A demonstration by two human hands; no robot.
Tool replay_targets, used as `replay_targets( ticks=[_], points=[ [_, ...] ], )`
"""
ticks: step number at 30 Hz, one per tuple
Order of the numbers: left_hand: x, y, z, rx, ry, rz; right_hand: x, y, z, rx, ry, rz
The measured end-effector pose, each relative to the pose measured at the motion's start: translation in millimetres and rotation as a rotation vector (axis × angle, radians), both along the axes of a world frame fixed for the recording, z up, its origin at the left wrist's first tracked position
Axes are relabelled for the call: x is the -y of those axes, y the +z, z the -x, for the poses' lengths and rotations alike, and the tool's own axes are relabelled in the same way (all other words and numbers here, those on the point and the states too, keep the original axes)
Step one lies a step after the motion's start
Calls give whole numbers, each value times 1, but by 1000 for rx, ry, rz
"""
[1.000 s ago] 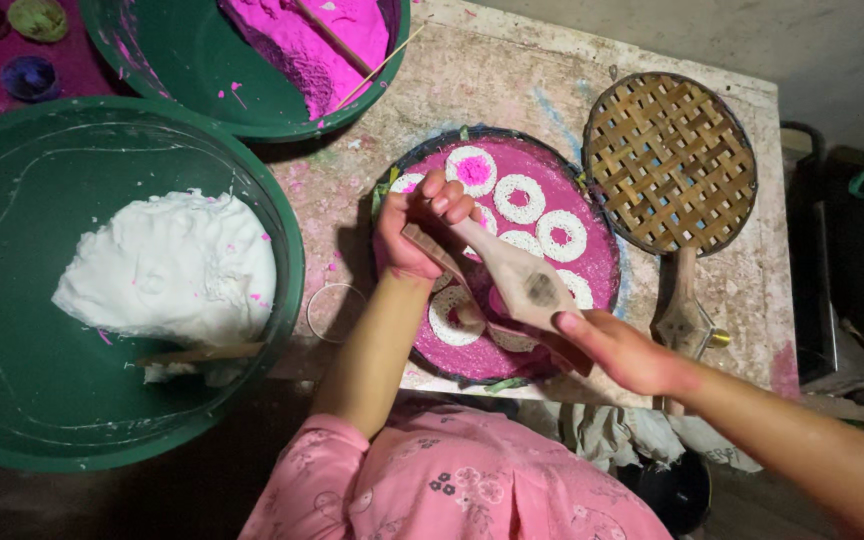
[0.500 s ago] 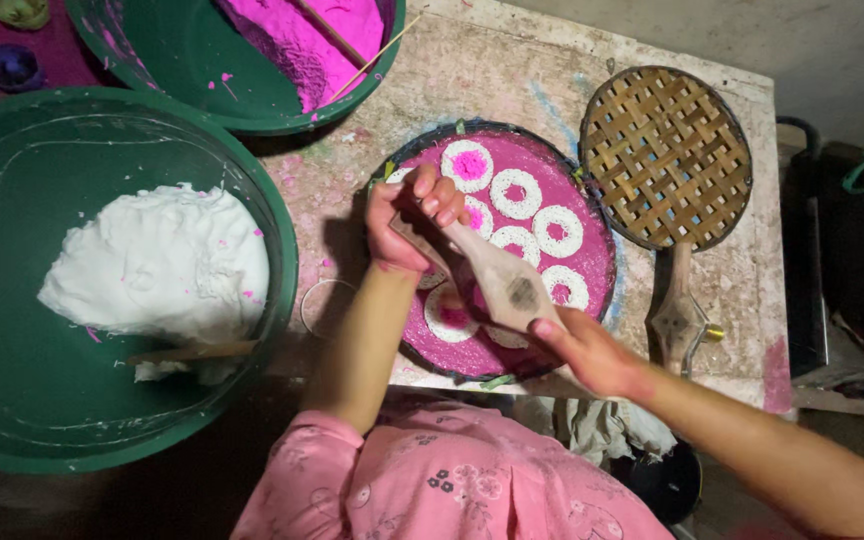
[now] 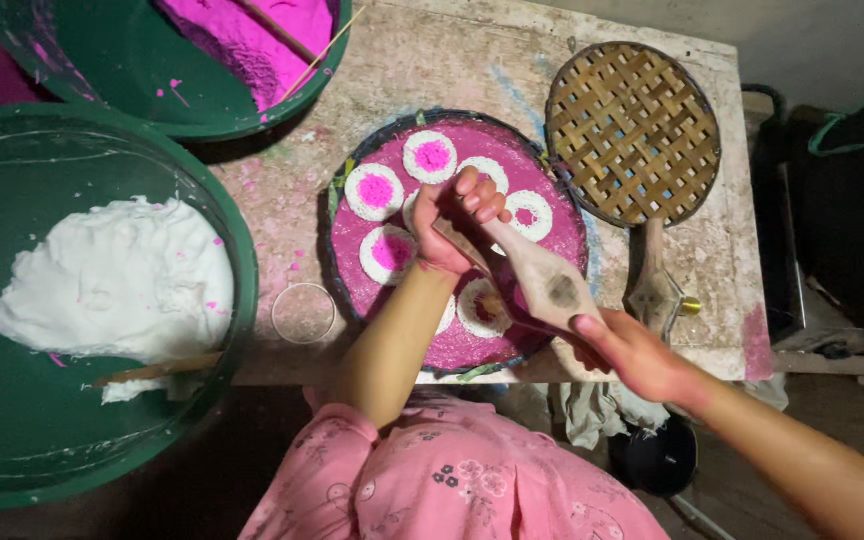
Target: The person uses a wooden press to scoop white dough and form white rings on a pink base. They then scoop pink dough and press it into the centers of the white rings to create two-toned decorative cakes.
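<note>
Head view: over a round tray [image 3: 352, 290] lined in magenta, the left hand [image 3: 452, 225] is curled shut around the narrow end of a wooden paddle [image 3: 542, 280], while the right hand [image 3: 632, 355] closes on its wide end near the table's front edge. The paddle lies slanted just above 6 or so white rings with pink centres [image 3: 376, 190] (one is partly hidden under the wrist).

The risk lies in that crowding — a dip of the paddle or a drag of the forearm would likely smear or crush the soft rings beneath. The tray also reaches close to the table's front edge, so a hard press there might tip it.

A woven bamboo paddle [image 3: 634, 130] rests to the right; a green basin of white dough [image 3: 117, 280] and another of pink powder [image 3: 252, 40] sit to the left and at the far side.
</note>
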State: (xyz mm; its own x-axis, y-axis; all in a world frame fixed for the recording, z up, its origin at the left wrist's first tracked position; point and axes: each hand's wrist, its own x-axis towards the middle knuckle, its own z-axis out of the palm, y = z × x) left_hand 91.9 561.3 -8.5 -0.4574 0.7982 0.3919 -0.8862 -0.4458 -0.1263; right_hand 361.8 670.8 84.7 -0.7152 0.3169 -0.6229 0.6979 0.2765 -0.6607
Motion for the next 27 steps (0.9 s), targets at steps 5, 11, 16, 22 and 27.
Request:
replay_targets(
  ticks=[5,11,16,22,27],
  points=[
    [-1,-12,3,-99,16,-19,13,-1,3,-138,52,26],
    [-7,-10,-6,6,26,25,-6,2,2,-2,72,-22],
    [-6,23,11,-202,93,24,-15,-5,14,-248,152,-2],
    [-43,51,-6,-152,19,64,-69,23,-15,-86,54,231],
    [-85,27,-21,-18,-30,-52,-83,17,-22,-1,-42,-113]
  ],
)
